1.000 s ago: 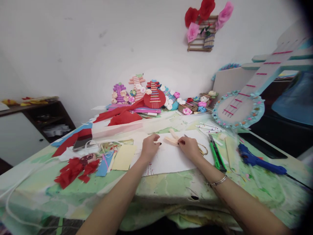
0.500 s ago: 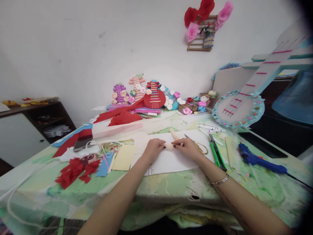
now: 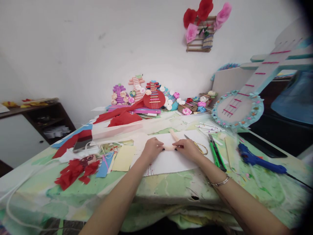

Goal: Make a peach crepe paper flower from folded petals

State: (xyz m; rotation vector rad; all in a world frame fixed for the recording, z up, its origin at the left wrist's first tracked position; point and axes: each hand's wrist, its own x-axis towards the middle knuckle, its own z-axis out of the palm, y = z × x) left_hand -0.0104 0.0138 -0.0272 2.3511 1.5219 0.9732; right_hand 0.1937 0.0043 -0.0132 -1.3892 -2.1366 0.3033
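Observation:
Between my two hands runs a short peach-coloured strip (image 3: 169, 148), which looks like crepe paper. My left hand (image 3: 153, 149) pinches its left end, thumb and fingers together. At the other end my right hand (image 3: 187, 149) pinches it the same way. Both hands are over a white sheet (image 3: 168, 164) on the table. Just behind my right hand lies another peach piece (image 3: 173, 134), rolled or folded. Gold-handled scissors (image 3: 202, 149) rest to the right, their blades partly hidden by my right hand.
A green utility knife (image 3: 216, 153) and a blue glue gun (image 3: 260, 160) lie at right, near a black phone (image 3: 264, 144). A large pale-blue craft lute (image 3: 238, 109) stands behind. Yellow paper (image 3: 124, 158) and a red-dressed figure (image 3: 78, 169) lie at left. Small craft lutes (image 3: 154, 98) line the wall.
My hands have drawn slightly apart, and more of the peach strip shows between them. The other things on the table stay in place.

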